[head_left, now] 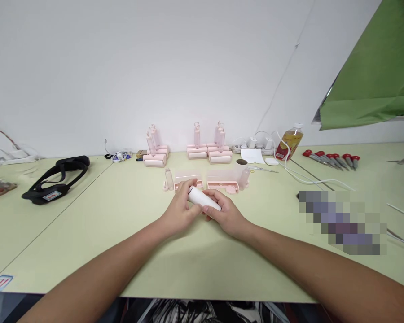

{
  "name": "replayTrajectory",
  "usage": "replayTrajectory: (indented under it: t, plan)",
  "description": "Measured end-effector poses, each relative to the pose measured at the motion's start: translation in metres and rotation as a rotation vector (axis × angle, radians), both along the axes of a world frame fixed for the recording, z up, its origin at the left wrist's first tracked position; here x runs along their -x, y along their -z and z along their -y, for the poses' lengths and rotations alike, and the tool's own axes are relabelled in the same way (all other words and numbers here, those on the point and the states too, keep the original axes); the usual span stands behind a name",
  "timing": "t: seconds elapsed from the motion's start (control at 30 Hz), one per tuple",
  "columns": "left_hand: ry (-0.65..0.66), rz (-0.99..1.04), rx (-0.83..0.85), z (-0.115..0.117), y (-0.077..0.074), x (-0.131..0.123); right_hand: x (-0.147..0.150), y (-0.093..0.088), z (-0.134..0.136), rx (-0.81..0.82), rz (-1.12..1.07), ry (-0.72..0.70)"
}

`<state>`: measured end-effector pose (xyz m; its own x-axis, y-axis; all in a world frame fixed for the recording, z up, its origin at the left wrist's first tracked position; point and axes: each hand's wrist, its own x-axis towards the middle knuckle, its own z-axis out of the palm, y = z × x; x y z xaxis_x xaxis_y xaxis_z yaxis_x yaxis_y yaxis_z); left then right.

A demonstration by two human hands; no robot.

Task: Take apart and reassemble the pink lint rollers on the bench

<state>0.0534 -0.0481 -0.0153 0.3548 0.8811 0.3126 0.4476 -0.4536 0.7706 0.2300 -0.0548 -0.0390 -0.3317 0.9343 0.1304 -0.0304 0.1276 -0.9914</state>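
A white roller (204, 198) lies across both hands just above the pale green counter (121, 233), near the middle of the view. Its long axis runs from about 10 o'clock to 4 o'clock: the dark-rimmed end points up and left toward 10 o'clock, the other end sinks into the right hand (224, 215) at 4 o'clock. The left hand (182, 207) closes its fingers (190, 185) over the 10 o'clock end, curled round it from above and from the side. The right hand cradles the lower half, thumb on top, fingers wrapped beneath, so the roller sits between thumb and fingers and not loose on the counter.

At 12 o'clock from the hands, close by, stand two pink trays (222, 185) side by side, with a small clear bottle (169, 178) at 11 o'clock. Farther toward 12 o'clock, against the wall, are stacks of pink rollers (205, 152). A black headset (59, 177) lies well away at 9 o'clock. A row of red-handled screwdrivers (333, 160) and a bottle of yellow liquid (290, 142) sit toward 2 o'clock.
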Motion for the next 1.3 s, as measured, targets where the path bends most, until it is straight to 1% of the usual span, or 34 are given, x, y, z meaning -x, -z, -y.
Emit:
replayTrajectory:
  t: [0.33,0.47,0.6,0.73,0.87,0.97,1.03,1.07,1.1,1.2,1.23,1.3]
  plan:
    - [0.020,-0.061,-0.119,0.001,0.000,0.000,-0.001,0.000,0.000,0.013,-0.048,-0.083]
    - [0.059,-0.066,-0.125,0.002,-0.002,0.000,-0.001,0.001,0.002,0.056,-0.036,-0.123]
    - [0.076,-0.052,-0.122,0.004,-0.002,-0.001,-0.001,0.000,0.004,0.028,-0.002,-0.133]
    - [0.007,0.022,-0.200,0.003,0.001,-0.001,0.000,-0.001,0.004,-0.029,0.018,-0.086]
    - [-0.063,0.066,-0.355,-0.001,0.005,-0.001,-0.001,0.000,0.002,-0.102,0.042,-0.020]
    - [-0.140,0.112,-0.487,-0.002,0.007,-0.001,-0.003,0.003,0.000,-0.109,0.076,0.030]
    - [-0.198,0.148,-0.559,-0.002,0.006,-0.001,-0.003,0.004,-0.001,-0.110,0.094,0.046]
    - [-0.186,0.128,-0.558,-0.001,0.004,0.000,-0.003,0.004,-0.001,-0.118,0.094,0.055]
    - [-0.138,0.076,-0.519,-0.001,0.001,0.001,-0.002,0.005,-0.001,-0.125,0.086,0.058]
    - [0.053,-0.136,-0.283,0.000,-0.008,0.003,-0.001,0.006,0.001,-0.093,0.044,0.032]
    - [0.074,-0.171,-0.228,0.000,-0.009,0.004,0.000,0.005,0.002,-0.070,0.035,0.015]
    - [0.039,-0.161,-0.212,0.000,-0.009,0.004,0.001,0.004,0.004,-0.033,0.036,-0.009]
